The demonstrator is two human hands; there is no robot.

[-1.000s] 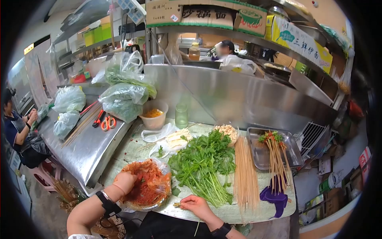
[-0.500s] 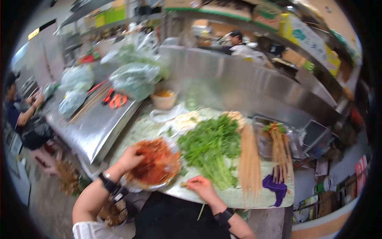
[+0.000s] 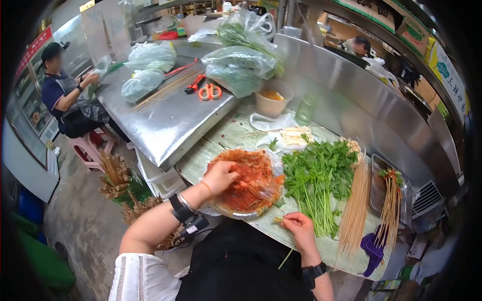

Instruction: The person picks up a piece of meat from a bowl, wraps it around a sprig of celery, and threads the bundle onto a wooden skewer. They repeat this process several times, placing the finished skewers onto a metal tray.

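Note:
My left hand (image 3: pixel 222 179) reaches into a plastic-lined bowl (image 3: pixel 241 216) filled with a coarse red chili mixture (image 3: pixel 246 193). Its fingers are bent together at the surface of the mixture, and whatever is between them is hidden. My right hand (image 3: pixel 300 227), at the table's front edge, pinches a thin green stem (image 3: pixel 286 258). One end of this stem hangs below the hand, and a small yellowish-green bit shows at the fingertips. Just beyond the right hand lies a heap of leafy green herbs (image 3: pixel 321 183), with bare wooden skewers (image 3: pixel 354 210) beside it.
Filled skewers (image 3: pixel 389 203) lean on a metal tray (image 3: pixel 377 185), near a purple cloth (image 3: pixel 372 253). White strips (image 3: pixel 296 136) lie behind the herbs. A steel table (image 3: pixel 165 118) holds bagged greens (image 3: pixel 238 67) and orange-handled scissors (image 3: pixel 210 92). A seated person (image 3: pixel 68 95) works at left.
The view has swung left, so the table appears farther right and the seated person shows more fully. My left hand stays in the bowl, and my right hand still pinches the stem.

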